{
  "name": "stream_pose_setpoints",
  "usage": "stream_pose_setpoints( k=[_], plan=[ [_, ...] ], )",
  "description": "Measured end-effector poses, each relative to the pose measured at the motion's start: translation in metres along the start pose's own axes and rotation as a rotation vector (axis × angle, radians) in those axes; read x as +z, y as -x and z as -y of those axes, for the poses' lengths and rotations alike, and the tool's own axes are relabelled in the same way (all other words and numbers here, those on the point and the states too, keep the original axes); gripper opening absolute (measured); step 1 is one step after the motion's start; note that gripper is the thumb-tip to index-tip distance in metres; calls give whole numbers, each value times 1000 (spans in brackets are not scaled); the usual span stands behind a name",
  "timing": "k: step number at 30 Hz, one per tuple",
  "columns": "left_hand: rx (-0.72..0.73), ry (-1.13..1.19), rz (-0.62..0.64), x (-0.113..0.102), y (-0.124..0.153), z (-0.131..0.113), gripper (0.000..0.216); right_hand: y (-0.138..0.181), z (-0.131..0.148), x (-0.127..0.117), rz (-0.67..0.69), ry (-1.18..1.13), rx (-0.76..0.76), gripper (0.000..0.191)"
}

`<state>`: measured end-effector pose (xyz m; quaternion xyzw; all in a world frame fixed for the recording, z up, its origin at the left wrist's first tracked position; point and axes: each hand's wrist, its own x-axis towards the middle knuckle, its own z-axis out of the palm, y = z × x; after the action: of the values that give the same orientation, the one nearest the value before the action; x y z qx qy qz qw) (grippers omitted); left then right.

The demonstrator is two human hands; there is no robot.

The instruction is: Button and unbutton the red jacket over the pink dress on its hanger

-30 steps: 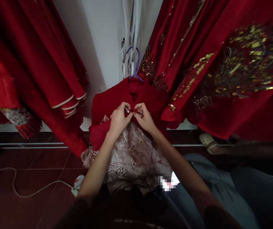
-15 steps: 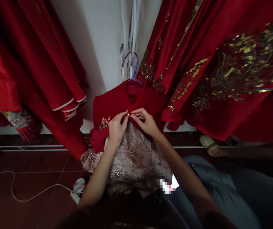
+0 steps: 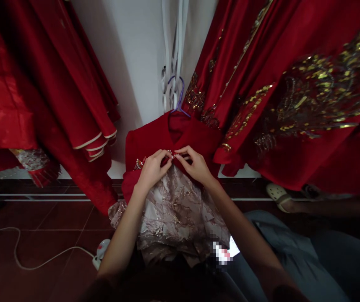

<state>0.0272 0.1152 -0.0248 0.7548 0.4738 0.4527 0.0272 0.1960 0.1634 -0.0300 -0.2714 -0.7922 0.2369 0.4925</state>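
A red jacket (image 3: 148,140) with a V neck hangs in front of me on a purple hanger (image 3: 181,93). At the middle of its front is a small beaded fastener (image 3: 173,155). My left hand (image 3: 152,168) pinches it from the left, thumb and fingertips together. From the right, my right hand (image 3: 196,166) grips the other side with thumb and forefinger. The fingertips almost meet and partly hide the fastener. A beaded ornament (image 3: 140,163) sits on the jacket left of my left hand. Below the hands, pale shiny patterned fabric (image 3: 175,205) spreads toward my lap.
Red garments (image 3: 82,96) hang at left, and red garments with gold sequins (image 3: 327,79) at right. A white cable (image 3: 41,266) crosses the tiled floor. A person's foot in a clog (image 3: 277,196) and a lit screen (image 3: 234,247) are at right.
The view has shifted slightly, so the jacket and hanger appear a little lower and farther right. Both hands stay at the fastener, with the left fingers now covering more of it.
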Motion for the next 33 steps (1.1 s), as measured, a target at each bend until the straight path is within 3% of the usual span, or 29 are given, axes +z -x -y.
stream_pose_setpoints(
  k=[8, 14, 21, 24, 27, 30, 33],
  plan=[
    [-24, 10, -34, 9, -3, 0, 9, 4, -1, -1, -43, -55, 49, 23],
    [23, -111, 61, 4, -4, -5, 12, 3, -3, -2, -55, -87, 101, 25],
    [63, -260, 190, -1, -10, -13, 17, -5, 0, 4, -65, 45, 85, 24],
    [-3, -323, 208, -14, 2, -11, 32, 10, 2, 4, -86, 211, 155, 48],
    [-162, -467, 305, -37, 25, -4, 43, 44, -1, -6, -13, 447, 273, 63],
    [-320, -595, 417, -61, 52, 9, 35, 80, -11, -27, 60, 618, 394, 51],
    [-361, -610, 467, -80, 79, 30, 32, 103, -20, -55, 164, 699, 473, 23]
  ],
)
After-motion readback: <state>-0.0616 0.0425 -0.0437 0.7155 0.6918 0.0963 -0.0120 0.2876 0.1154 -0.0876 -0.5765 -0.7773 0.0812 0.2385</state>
